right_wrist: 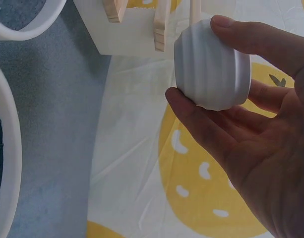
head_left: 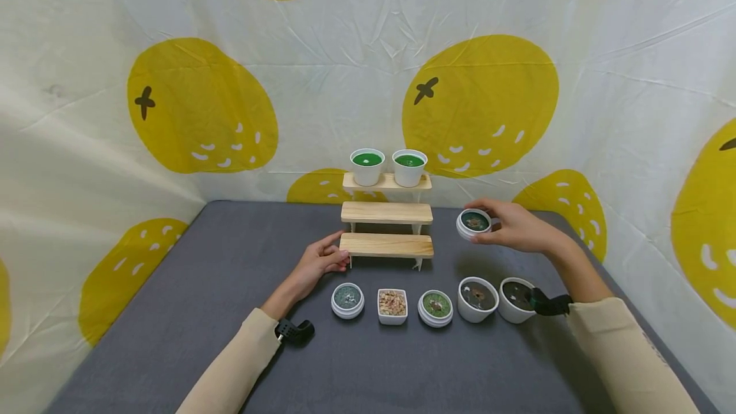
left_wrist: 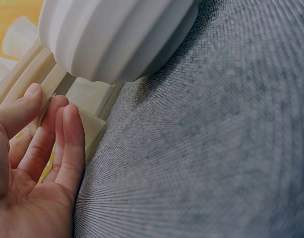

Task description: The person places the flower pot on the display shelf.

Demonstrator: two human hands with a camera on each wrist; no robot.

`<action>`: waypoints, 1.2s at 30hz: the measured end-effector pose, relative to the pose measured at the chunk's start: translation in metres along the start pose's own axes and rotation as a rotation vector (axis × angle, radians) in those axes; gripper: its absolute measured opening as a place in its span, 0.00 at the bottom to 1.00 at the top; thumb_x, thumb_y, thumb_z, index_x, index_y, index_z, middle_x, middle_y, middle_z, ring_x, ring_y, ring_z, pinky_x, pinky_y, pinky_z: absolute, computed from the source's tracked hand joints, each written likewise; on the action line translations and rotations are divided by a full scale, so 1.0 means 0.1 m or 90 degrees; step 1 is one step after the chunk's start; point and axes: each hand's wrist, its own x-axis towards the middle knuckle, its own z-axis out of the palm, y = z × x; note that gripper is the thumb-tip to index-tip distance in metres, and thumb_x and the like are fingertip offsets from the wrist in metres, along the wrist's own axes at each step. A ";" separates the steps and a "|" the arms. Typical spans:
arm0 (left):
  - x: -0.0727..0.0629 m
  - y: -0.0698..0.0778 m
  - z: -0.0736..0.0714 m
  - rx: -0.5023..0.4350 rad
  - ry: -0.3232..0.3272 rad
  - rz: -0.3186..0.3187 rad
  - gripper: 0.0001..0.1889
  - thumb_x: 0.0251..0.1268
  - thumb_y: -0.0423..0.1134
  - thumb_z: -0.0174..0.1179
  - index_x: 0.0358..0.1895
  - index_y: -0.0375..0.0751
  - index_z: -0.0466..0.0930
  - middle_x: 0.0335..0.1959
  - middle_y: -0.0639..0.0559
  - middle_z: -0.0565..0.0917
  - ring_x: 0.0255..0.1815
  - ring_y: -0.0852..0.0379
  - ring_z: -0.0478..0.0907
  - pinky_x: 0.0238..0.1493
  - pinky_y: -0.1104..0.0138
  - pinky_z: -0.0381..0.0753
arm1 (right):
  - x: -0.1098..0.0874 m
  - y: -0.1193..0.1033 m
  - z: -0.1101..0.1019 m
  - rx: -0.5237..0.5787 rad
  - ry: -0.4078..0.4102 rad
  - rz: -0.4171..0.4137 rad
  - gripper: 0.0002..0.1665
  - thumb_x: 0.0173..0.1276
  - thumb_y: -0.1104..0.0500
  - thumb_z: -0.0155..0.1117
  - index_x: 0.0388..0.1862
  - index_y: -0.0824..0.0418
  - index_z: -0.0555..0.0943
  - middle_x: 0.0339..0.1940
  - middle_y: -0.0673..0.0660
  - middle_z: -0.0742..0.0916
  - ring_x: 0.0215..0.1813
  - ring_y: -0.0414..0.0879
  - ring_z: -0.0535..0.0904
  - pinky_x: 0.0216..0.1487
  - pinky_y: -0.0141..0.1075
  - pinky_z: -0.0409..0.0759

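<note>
My right hand (head_left: 520, 227) holds a small white ridged pot (head_left: 474, 223) above the table, right of the stand. The pot has a dark green and brown filling on top; in the right wrist view, thumb and fingers grip its ribbed side (right_wrist: 211, 69). My left hand (head_left: 322, 255) grips the left end of the lowest step on a three-tier wooden stand (head_left: 386, 245), thumb in front and index finger toward the rear edge. Two white cups with bright green filling, a left one (head_left: 368, 174) and a right one (head_left: 409, 174), stand on the top step. The lower two steps are bare.
In front of the stand runs a row: a ridged pot with grey-green filling (head_left: 347, 307), a square dish of light bits (head_left: 392, 312), a green-filled ridged pot (head_left: 435, 314) and two dark-filled cups (head_left: 477, 307). A patterned cloth (head_left: 339, 101) hangs behind the grey table (head_left: 172, 337).
</note>
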 end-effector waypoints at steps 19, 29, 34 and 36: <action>0.01 0.01 0.00 0.007 -0.001 -0.003 0.38 0.73 0.37 0.65 0.82 0.41 0.58 0.40 0.50 0.87 0.42 0.57 0.85 0.44 0.68 0.89 | 0.12 -0.05 0.05 0.004 -0.008 0.009 0.39 0.66 0.56 0.76 0.71 0.69 0.70 0.55 0.62 0.85 0.51 0.50 0.81 0.53 0.45 0.87; -0.01 0.02 0.02 0.008 0.005 -0.007 0.38 0.73 0.36 0.65 0.82 0.41 0.58 0.41 0.49 0.87 0.42 0.58 0.85 0.44 0.68 0.89 | 0.17 -0.08 0.07 0.003 -0.012 0.005 0.39 0.68 0.56 0.75 0.72 0.68 0.70 0.54 0.62 0.85 0.52 0.52 0.83 0.51 0.41 0.87; -0.02 0.02 0.02 0.006 0.008 -0.007 0.38 0.73 0.37 0.65 0.81 0.43 0.59 0.41 0.48 0.87 0.42 0.58 0.85 0.44 0.68 0.89 | 0.22 -0.10 0.09 -0.003 -0.012 -0.004 0.38 0.67 0.57 0.75 0.71 0.68 0.70 0.54 0.62 0.85 0.52 0.52 0.82 0.52 0.42 0.88; -0.02 0.03 0.02 0.006 0.008 -0.007 0.37 0.73 0.37 0.65 0.81 0.44 0.60 0.41 0.48 0.87 0.42 0.58 0.85 0.44 0.68 0.89 | 0.24 -0.11 0.09 -0.006 -0.010 -0.006 0.38 0.67 0.58 0.76 0.71 0.68 0.71 0.55 0.62 0.85 0.52 0.52 0.82 0.53 0.44 0.87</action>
